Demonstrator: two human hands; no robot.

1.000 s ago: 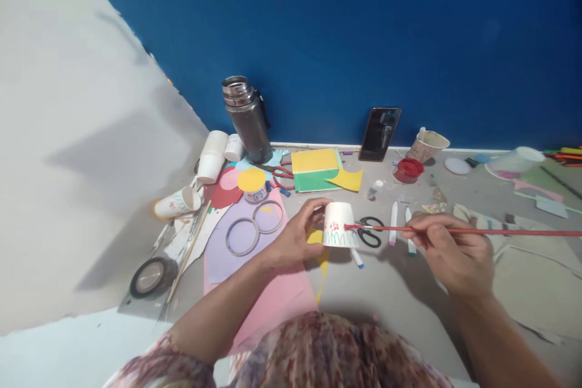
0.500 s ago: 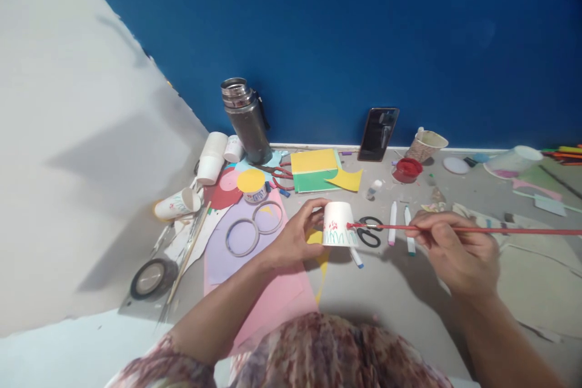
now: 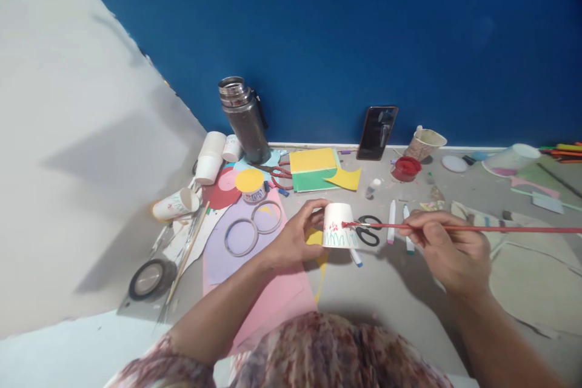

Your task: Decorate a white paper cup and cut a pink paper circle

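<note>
1. Two hands work over one upturned paper cup, which sits between them, just above the grey table.
2. The left hand clasps the cup from its left side, fingers curled round the wall.
3. The right hand pinches a long red paintbrush; its tip meets the cup's right wall, beside red marks that look like painted flowers.
4. Black scissors and two markers lie just behind the brush.

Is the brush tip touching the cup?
Touching. The head view shows the brush tip meeting the cup wall with no gap, left hand gripping the cup.
</note>
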